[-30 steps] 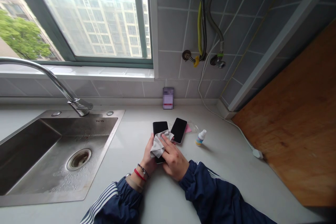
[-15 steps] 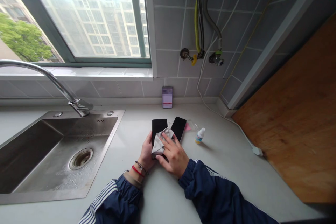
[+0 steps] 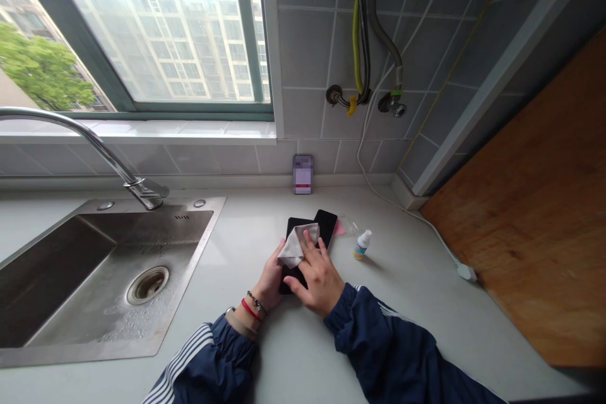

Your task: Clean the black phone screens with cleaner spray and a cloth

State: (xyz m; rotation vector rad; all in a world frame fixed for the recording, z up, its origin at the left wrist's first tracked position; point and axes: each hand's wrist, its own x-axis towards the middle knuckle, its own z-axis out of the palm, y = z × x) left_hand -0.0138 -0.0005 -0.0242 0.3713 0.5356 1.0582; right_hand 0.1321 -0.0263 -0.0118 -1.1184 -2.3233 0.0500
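Observation:
A black phone (image 3: 294,227) lies on the white counter (image 3: 237,252). My left hand (image 3: 269,278) grips its near left edge, fingers closed round it. My right hand (image 3: 318,271) presses a grey cloth (image 3: 297,243) flat onto the phone's screen with its fingers. A second black phone (image 3: 327,225) lies just to the right, partly behind my right hand. A small white dropper bottle (image 3: 362,245) stands a little further right, beside a clear wrapper with a pink tab (image 3: 341,227).
A steel sink (image 3: 95,278) with a curved tap (image 3: 108,158) fills the left. A small purple box (image 3: 303,174) stands against the tiled wall. A white cable (image 3: 426,227) runs to a plug at the wooden board (image 3: 534,214) on the right.
The phone under the cloth has turned and shifted right, toward the second phone. My right hand and the cloth moved up the screen, away from me.

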